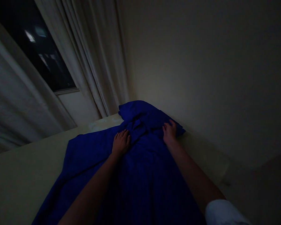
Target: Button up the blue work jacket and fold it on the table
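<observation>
A deep blue cloth [142, 181], like a sheet or bed cover, spreads over the pale mattress [16, 181] in front of me. At its far end it is bunched into creases beside a raised blue, pillow-like bulk [142, 111]; I cannot tell whether the two are separate pieces. My left hand [121, 142] lies palm down on the cloth left of the creases, fingers stretched forward. Near the right end of the raised part rests my right hand [170, 132], its fingers apart and slightly bent against the fabric. Dim light hides the finer detail under both hands.
A plain wall [201, 62] rises just behind the far end and right side of the mattress. Pale curtains [91, 53] hang at the left around a dark window [49, 53]. The mattress edge drops toward a shadowed floor [250, 190] at the right.
</observation>
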`<state>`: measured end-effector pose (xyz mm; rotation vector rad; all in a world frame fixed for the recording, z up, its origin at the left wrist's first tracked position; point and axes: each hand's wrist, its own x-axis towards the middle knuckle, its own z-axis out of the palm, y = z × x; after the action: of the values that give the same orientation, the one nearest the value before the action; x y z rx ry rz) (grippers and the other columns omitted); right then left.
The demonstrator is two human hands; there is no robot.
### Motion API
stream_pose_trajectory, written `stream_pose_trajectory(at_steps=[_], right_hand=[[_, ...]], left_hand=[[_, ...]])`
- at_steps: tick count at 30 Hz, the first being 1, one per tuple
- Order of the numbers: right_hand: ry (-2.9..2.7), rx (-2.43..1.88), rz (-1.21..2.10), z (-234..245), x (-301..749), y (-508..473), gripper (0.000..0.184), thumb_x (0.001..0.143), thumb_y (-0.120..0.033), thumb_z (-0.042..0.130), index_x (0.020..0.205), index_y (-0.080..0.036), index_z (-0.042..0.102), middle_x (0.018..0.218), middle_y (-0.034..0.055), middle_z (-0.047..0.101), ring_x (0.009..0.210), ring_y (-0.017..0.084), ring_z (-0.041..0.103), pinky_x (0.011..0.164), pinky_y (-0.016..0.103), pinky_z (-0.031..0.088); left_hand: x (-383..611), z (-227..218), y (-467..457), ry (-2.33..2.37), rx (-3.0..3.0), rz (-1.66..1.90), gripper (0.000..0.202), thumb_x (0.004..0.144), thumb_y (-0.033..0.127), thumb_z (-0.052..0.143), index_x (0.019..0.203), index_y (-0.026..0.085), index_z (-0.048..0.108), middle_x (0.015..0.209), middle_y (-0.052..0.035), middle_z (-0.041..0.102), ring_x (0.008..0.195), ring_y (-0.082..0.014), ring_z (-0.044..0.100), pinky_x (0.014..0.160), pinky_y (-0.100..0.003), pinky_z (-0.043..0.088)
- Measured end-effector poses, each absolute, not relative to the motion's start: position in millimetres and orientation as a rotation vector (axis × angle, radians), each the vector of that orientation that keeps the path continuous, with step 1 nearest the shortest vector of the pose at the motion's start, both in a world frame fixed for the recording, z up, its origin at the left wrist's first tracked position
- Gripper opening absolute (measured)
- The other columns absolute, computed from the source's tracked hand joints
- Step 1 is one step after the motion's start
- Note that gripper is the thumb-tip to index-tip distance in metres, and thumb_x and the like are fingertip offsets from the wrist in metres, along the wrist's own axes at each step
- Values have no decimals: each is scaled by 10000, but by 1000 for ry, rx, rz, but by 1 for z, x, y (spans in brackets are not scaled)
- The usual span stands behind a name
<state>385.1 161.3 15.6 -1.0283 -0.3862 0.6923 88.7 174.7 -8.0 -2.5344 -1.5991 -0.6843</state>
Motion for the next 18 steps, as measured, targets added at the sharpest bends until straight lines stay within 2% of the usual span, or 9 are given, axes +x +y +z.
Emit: stream_pose_trajectory(at_steps=[3, 5, 8, 10, 13, 16, 18], right_hand=[[-187, -921, 835, 29, 390, 155, 504, 702, -127, 665, 1163, -294, 548, 887, -58, 628, 798, 107, 677, 717, 207, 588], [-152, -894, 935, 36, 395, 151, 402, 726, -102, 649, 1074, -270, 539, 884, -44, 631, 761, 99, 683, 642, 169, 570], [-124, -946, 1035, 40, 403, 147, 231, 768, -123, 643, 922, -231, 509, 843, -24, 617, 678, 87, 650, 537, 129, 508], [-133, -977, 1062, 40, 404, 147, 189, 785, -152, 651, 888, -224, 510, 826, -13, 617, 654, 94, 632, 516, 140, 502], [-180, -1035, 1043, 39, 398, 148, 240, 773, -166, 679, 979, -243, 582, 904, -2, 654, 734, 117, 650, 573, 174, 546], [-268, -1011, 967, 37, 394, 150, 443, 721, -147, 711, 1122, -307, 613, 1037, -20, 660, 902, 114, 663, 725, 190, 582], [-321, -904, 977, 36, 396, 152, 490, 705, -177, 727, 1155, -334, 613, 1103, -22, 643, 983, 120, 656, 823, 222, 593]], left_hand=[[88, -6, 174, -1602, -2523, -711, 438, 1088, 358, 369, 1392, 176, 626, 1490, -138, 627, 1337, -299, 598, 1208, -504, 375], [88, -7, 174, -1599, -2523, -723, 421, 1086, 353, 382, 1376, 178, 633, 1473, -130, 640, 1319, -301, 605, 1194, -492, 389], [88, -7, 174, -1588, -2530, -737, 405, 1088, 351, 391, 1365, 182, 633, 1439, -120, 663, 1290, -295, 617, 1164, -472, 413], [88, -7, 174, -1581, -2536, -741, 403, 1092, 350, 387, 1363, 176, 628, 1428, -122, 669, 1278, -293, 622, 1158, -470, 414], [87, -6, 173, -1579, -2543, -746, 395, 1097, 353, 382, 1349, 178, 630, 1421, -121, 671, 1275, -290, 621, 1161, -468, 405], [88, -5, 173, -1587, -2549, -760, 378, 1097, 350, 391, 1335, 186, 634, 1421, -119, 669, 1280, -288, 617, 1152, -465, 407], [88, -4, 171, -1593, -2552, -780, 372, 1096, 348, 397, 1333, 185, 633, 1421, -123, 667, 1279, -290, 616, 1143, -466, 413]])
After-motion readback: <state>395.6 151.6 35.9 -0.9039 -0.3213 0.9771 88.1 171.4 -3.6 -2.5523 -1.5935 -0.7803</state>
